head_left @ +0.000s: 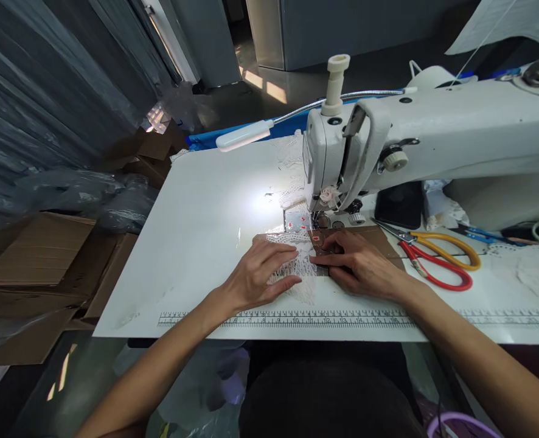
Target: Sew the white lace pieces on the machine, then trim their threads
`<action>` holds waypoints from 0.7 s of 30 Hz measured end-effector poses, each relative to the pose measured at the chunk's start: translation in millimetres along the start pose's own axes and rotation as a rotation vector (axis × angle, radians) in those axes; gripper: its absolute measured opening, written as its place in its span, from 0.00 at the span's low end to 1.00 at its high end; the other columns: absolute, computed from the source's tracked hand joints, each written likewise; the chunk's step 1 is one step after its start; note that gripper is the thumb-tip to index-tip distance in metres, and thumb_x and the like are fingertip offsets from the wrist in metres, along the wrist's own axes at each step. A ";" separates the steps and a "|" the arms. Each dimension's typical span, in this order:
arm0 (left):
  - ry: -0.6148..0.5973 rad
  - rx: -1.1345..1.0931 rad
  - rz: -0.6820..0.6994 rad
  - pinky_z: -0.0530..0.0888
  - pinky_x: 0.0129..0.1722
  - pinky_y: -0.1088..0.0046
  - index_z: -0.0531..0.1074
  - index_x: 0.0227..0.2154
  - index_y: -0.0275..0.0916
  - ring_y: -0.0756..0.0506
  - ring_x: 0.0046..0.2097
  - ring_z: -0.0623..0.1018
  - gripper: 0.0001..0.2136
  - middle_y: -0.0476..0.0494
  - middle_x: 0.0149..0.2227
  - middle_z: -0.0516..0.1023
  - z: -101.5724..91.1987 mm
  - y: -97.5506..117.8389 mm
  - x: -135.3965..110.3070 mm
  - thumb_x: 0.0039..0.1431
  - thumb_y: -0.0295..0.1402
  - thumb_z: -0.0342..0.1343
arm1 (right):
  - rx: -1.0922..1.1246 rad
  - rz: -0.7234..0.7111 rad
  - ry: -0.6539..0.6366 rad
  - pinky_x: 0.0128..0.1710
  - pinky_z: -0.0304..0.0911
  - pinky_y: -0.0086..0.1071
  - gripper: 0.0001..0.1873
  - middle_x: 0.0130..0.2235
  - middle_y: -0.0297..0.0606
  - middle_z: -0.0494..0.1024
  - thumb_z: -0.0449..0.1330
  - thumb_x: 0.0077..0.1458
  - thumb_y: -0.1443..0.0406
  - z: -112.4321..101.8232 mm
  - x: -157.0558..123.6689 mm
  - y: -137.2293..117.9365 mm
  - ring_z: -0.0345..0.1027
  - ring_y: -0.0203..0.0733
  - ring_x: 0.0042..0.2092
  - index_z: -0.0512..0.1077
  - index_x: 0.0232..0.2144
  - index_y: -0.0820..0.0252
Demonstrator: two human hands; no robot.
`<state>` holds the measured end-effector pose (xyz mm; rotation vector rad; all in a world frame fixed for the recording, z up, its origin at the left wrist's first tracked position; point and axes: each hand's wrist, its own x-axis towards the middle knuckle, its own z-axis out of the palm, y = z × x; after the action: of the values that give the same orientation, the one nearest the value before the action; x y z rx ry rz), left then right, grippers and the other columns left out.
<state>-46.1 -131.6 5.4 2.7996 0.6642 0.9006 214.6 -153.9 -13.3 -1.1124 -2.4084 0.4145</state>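
Note:
White lace lies under the needle area of a white sewing machine, over a brown strip on the bed. My left hand rests flat on the lace's left side, its fingers stretched out and thumb apart. From the right, my right hand presses on the brown strip, with the index finger extended to the lace edge and the other fingers bent. Whether its fingertips pinch anything is hidden. Just ahead of both hands stands the presser foot.
Scissors with red and yellow handles lie right of my right hand. Behind them is a black phone. A lamp lights the white table. A ruler strip runs along the front edge. Cardboard boxes stand at left.

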 end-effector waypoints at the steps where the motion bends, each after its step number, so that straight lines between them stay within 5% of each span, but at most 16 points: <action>1: -0.033 0.051 0.004 0.76 0.44 0.59 0.68 0.49 0.35 0.41 0.47 0.78 0.15 0.36 0.46 0.78 0.3 -2.6 5.1 0.63 0.38 0.58 | -0.002 -0.004 0.005 0.50 0.65 0.48 0.20 0.45 0.44 0.72 0.55 0.58 0.68 0.2 -0.2 -0.1 0.66 0.49 0.49 0.77 0.50 0.47; 7: -0.199 0.263 0.106 0.74 0.39 0.61 0.68 0.49 0.31 0.40 0.44 0.76 0.15 0.33 0.48 0.76 16.4 -17.0 31.2 0.68 0.38 0.49 | -0.010 -0.022 0.025 0.48 0.65 0.48 0.20 0.45 0.42 0.72 0.55 0.59 0.68 0.6 -0.4 0.5 0.67 0.48 0.48 0.77 0.49 0.44; 21: -0.361 0.403 0.053 0.66 0.46 0.57 0.67 0.53 0.29 0.38 0.47 0.71 0.20 0.31 0.58 0.69 25.8 -20.1 38.0 0.70 0.40 0.43 | -0.050 0.006 0.079 0.49 0.67 0.49 0.18 0.45 0.46 0.72 0.54 0.59 0.69 3.0 3.0 2.2 0.67 0.50 0.48 0.77 0.48 0.53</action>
<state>-11.0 -96.3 -0.7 3.2207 0.7870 0.2659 212.6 -150.4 -16.0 -1.1356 -2.3588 0.3079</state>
